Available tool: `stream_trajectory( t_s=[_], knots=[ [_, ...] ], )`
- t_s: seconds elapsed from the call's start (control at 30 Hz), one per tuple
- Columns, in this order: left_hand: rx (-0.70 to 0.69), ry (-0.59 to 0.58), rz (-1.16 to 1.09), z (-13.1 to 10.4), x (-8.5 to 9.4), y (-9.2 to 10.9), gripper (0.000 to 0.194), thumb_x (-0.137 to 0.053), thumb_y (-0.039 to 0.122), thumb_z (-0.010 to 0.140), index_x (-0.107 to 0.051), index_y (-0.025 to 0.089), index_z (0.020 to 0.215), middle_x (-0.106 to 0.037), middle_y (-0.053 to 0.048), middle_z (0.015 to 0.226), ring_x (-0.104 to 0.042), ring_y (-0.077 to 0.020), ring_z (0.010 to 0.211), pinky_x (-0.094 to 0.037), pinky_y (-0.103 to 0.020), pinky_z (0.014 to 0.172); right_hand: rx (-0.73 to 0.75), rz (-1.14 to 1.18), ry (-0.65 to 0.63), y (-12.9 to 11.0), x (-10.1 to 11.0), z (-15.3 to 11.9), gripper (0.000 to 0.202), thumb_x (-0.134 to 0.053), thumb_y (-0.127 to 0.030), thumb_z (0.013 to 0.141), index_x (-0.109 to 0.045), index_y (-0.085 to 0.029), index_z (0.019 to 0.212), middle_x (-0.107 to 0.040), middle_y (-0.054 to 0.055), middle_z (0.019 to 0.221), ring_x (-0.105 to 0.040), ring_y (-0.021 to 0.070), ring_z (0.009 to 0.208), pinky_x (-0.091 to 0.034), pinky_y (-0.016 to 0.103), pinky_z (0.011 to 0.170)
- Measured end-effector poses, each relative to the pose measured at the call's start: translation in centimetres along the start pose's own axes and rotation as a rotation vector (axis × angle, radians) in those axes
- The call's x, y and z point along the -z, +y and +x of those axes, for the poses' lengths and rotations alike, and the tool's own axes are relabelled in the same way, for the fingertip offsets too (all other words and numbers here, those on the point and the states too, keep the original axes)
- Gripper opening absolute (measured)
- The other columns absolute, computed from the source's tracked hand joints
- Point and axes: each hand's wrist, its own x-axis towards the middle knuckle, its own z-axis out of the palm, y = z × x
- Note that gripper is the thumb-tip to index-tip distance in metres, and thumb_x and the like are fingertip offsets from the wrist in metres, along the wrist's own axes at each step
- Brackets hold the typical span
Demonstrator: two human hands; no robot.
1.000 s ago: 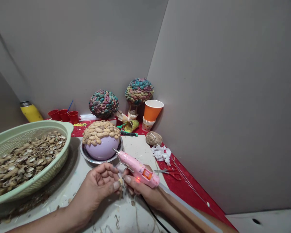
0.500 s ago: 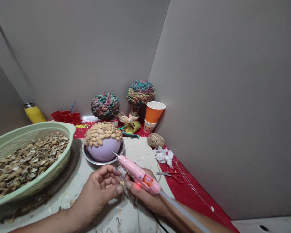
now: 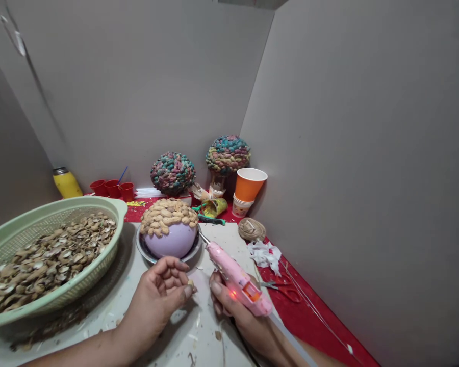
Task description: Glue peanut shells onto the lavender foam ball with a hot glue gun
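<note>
My right hand (image 3: 237, 306) is wrapped round a pink hot glue gun (image 3: 235, 275), its red light lit and its metal nozzle pointing up and left. A glue stick trails from the gun's back end. Between the thumb and fingertips of my left hand (image 3: 162, 290) is a small pale peanut shell (image 3: 191, 284), mostly hidden. Just beyond both hands a purple balloon (image 3: 170, 242) rests in a metal bowl (image 3: 145, 250). Peanut shells (image 3: 169, 214) cover the balloon's upper part; the lower part is bare. The nozzle tip appears close to the balloon's right side.
At left stands a green basket (image 3: 120, 214) of peanut shells. Two coloured shell-covered balls (image 3: 173, 173) are at the back, near red cups (image 3: 112, 188) and an orange paper cup (image 3: 249, 184). Twine (image 3: 251, 229), crumpled tissue (image 3: 265, 255) and red-handled scissors (image 3: 288, 291) lie at right.
My right hand has moved the glue gun to the right, away from my left hand. The small shell stays in my left fingertips. The view has shifted slightly.
</note>
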Motion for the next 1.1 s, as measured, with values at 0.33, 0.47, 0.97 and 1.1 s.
stream_trajectory(
  t_s=[0.33, 0.47, 0.97, 1.1],
  knots=[
    [-0.582, -0.007, 0.654, -0.9, 0.5, -1.7, 0.041, -0.062, 0.007, 0.083, -0.055, 0.031, 0.115, -0.067, 0.004, 0.086, -0.065, -0.0111, 0.077, -0.051, -0.019, 0.077, -0.003, 0.154, -0.096, 1.0, -1.1, 0.1, 0.032, -0.066, -0.046, 0.085, -0.054, -0.018, 0.074, -0.045, -0.005, 0.058, -0.037, 0.0082, 0.048, -0.032, 0.020, 0.044],
    [-0.760, 0.008, 0.836, -1.0, 0.8, -2.4, 0.056, -0.063, 0.004, 0.081, -0.047, 0.032, 0.127, -0.069, 0.001, 0.098, -0.067, -0.0123, 0.084, -0.051, -0.020, 0.083, 0.062, 0.181, -0.080, 0.7, -1.3, 0.1, 0.029, -0.067, -0.040, 0.085, -0.054, -0.017, 0.074, -0.045, -0.005, 0.063, -0.036, 0.0085, 0.054, -0.031, 0.021, 0.049],
    [-0.191, 0.000, 0.220, -1.2, -0.4, -0.2, 0.016, -0.065, 0.028, 0.087, -0.059, 0.024, 0.102, -0.067, 0.000, 0.083, -0.065, -0.0131, 0.077, -0.053, -0.023, 0.072, -0.056, 0.102, -0.035, 0.3, -0.8, -0.2, 0.030, -0.064, -0.046, 0.085, -0.063, -0.016, 0.085, -0.057, -0.002, 0.057, -0.047, 0.0098, 0.047, -0.037, 0.021, 0.045],
    [0.139, -0.162, -0.021, -0.3, -0.3, 0.3, 0.027, -0.073, 0.039, 0.080, -0.057, 0.017, 0.083, -0.067, -0.001, 0.066, -0.062, -0.0120, 0.059, -0.051, -0.025, 0.061, 0.003, 0.188, -0.110, 0.1, -0.9, 0.1, 0.027, -0.067, -0.042, 0.084, -0.061, -0.016, 0.081, -0.053, -0.003, 0.060, -0.047, 0.0093, 0.050, -0.040, 0.020, 0.047]
  ],
)
